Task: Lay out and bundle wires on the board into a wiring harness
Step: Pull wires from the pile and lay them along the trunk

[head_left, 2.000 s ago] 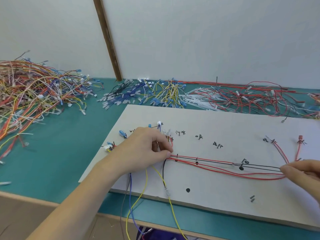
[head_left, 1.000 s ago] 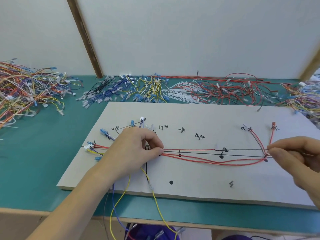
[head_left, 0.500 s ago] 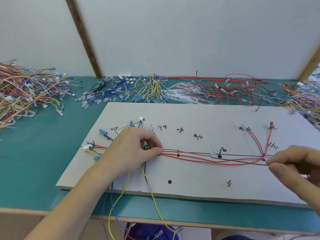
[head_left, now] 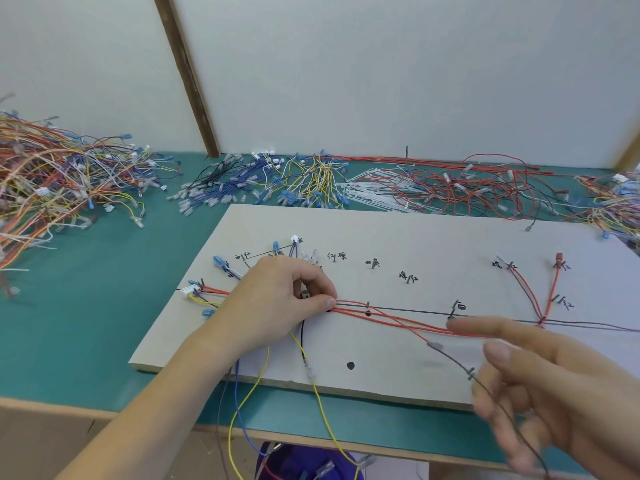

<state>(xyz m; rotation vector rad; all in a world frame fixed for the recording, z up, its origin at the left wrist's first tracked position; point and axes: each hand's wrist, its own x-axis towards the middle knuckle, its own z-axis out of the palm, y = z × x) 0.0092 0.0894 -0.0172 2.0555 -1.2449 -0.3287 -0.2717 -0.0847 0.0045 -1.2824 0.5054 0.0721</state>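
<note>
We pinch the red wires (head_left: 388, 315) between thumb and forefinger of our left hand (head_left: 277, 306), the fingers (head_left: 320, 282) narrow and curled over the run, likely so the bundle stays anchored against the board (head_left: 415, 237) while the far end is worked. From that pinch the red wires stretch away along the drawn line towards our right hand (head_left: 554, 386), then fan up to the pegs beyond it. The right hand's fingers (head_left: 485, 329) are spread wide and loosely straight, gripping nothing that we can make out; a dark wire (head_left: 450, 358) slants beneath them, and whether it touches the palm we cannot tell. Yellow and blue wires (head_left: 249, 393) hang below the left wrist over the table (head_left: 86, 306) edge, seemingly waiting to be routed.
</note>
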